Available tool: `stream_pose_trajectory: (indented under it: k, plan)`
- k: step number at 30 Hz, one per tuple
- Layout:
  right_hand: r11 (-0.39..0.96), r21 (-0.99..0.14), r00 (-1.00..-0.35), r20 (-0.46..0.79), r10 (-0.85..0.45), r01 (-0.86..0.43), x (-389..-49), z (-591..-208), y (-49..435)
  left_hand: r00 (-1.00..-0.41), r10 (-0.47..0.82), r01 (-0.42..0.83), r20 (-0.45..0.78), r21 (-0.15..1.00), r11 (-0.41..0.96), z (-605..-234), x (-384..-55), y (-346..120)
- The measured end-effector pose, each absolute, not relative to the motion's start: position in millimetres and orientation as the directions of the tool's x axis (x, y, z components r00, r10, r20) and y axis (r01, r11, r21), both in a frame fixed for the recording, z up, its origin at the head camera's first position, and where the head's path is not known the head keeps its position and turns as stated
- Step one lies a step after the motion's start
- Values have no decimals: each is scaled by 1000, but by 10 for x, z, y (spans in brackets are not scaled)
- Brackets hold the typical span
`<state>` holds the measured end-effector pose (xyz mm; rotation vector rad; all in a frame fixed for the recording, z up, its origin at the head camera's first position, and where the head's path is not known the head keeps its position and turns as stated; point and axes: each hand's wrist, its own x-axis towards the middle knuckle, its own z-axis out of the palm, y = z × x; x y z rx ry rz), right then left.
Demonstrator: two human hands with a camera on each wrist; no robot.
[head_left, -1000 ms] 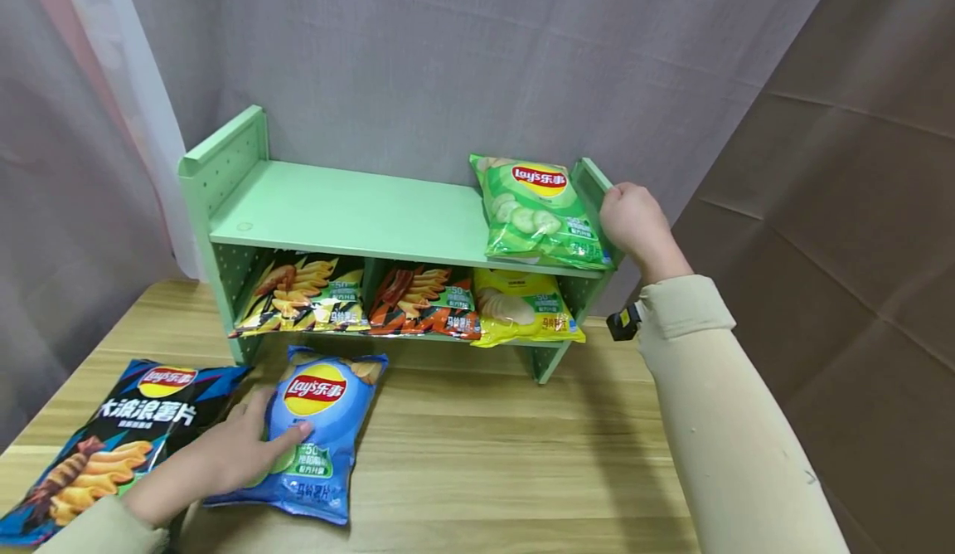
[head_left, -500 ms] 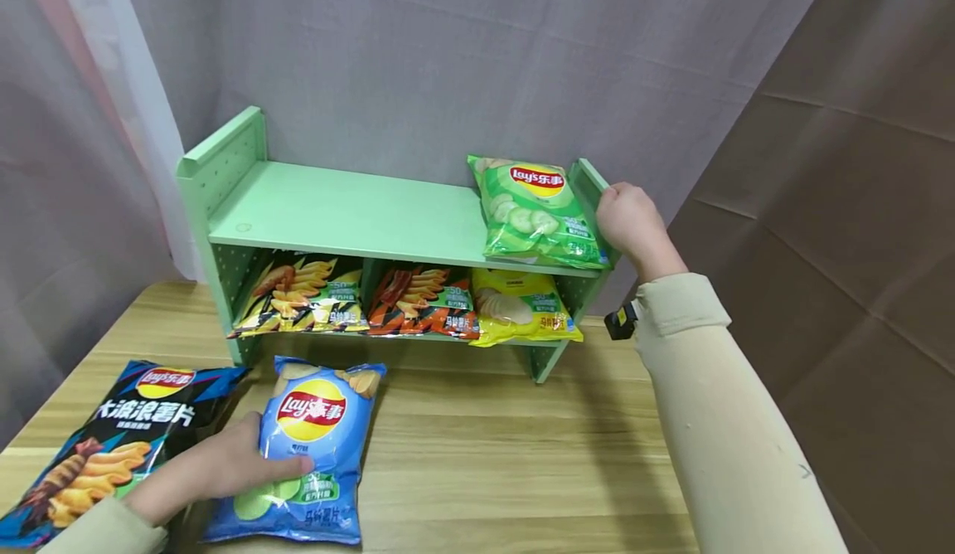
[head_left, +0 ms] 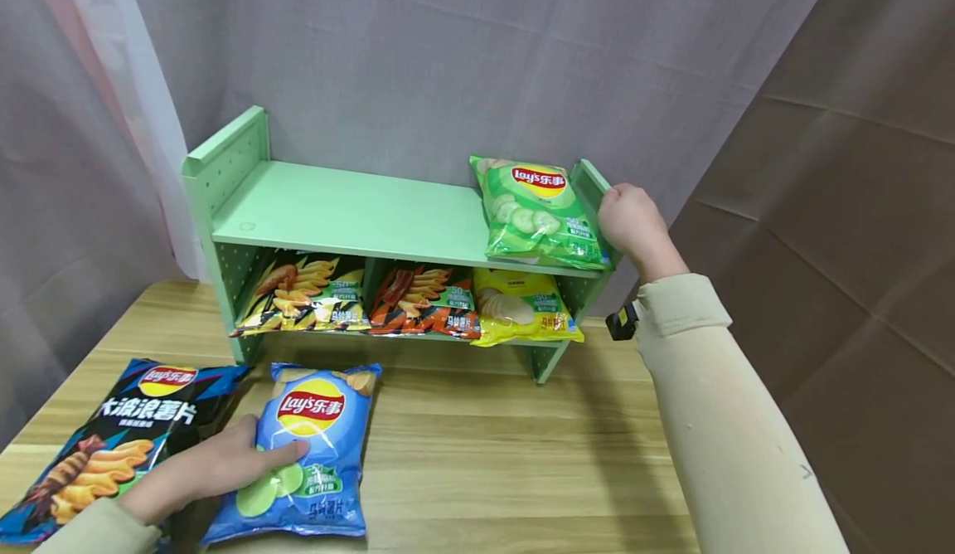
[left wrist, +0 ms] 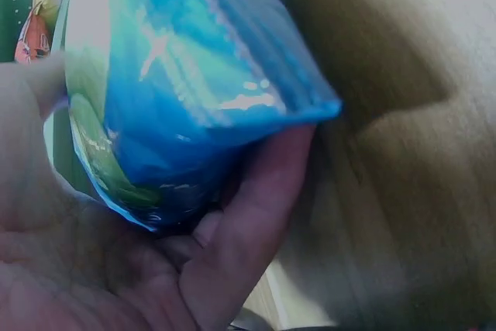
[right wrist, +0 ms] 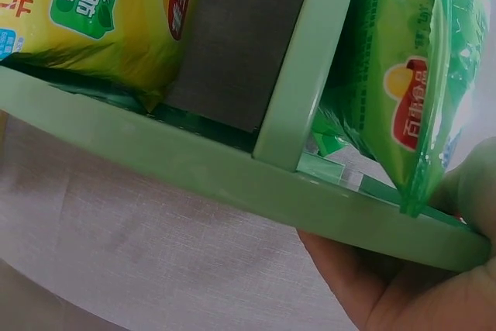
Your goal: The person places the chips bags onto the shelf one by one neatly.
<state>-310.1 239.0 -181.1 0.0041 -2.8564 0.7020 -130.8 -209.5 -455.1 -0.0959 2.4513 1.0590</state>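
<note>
My left hand [head_left: 224, 457] grips a blue bag of potato chips [head_left: 328, 446] from its left side, with the thumb across its front. In the left wrist view, fingers [left wrist: 256, 222] reach behind the blue bag [left wrist: 178, 91]. At the right end of a green two-tier shelf [head_left: 358, 206], my right hand [head_left: 634, 222] holds the top of the side panel. The right wrist view shows that hand [right wrist: 418, 284] wrapped around the panel edge [right wrist: 232, 184]. Beside it, a green chip bag [head_left: 539, 214] leans on the upper tier.
The lower tier holds a yellow-black chip bag [head_left: 306, 293], a red-black chip bag [head_left: 424, 298] and a yellow chip bag [head_left: 522, 305]. A black-and-blue chip bag [head_left: 127, 446] lies on the wooden table [head_left: 507, 454] at the left. Grey curtain [head_left: 418, 65] hangs behind the shelf.
The blue chip bag has shifted slightly left and towards me and turned a little, with my left hand moving along. My right hand keeps its hold on the shelf's side panel.
</note>
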Motion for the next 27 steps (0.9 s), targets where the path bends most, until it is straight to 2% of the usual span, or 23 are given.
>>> stream_pose_trajectory:
  k: [9, 18, 23, 27]
  plan:
    - [889, -454, -979, 201, 44, -53, -3111, -1803, 2388, -913, 64, -267, -402, 711, 651, -4580, -1301, -1999]
    - [885, -463, -981, 190, 47, -47, -3097, -1806, 2406, -949, 69, -190, -308, 733, 654, -4571, -1312, -1936]
    - [887, -460, -980, 193, 46, -49, -3110, -1814, 2408, -952, 66, -173, -298, 706, 687, -4521, -1269, -1876]
    - [884, -466, -980, 192, 47, -48, -3097, -1803, 2383, -950, 91, -172, -299, 743, 646, -4491, -1218, -1814]
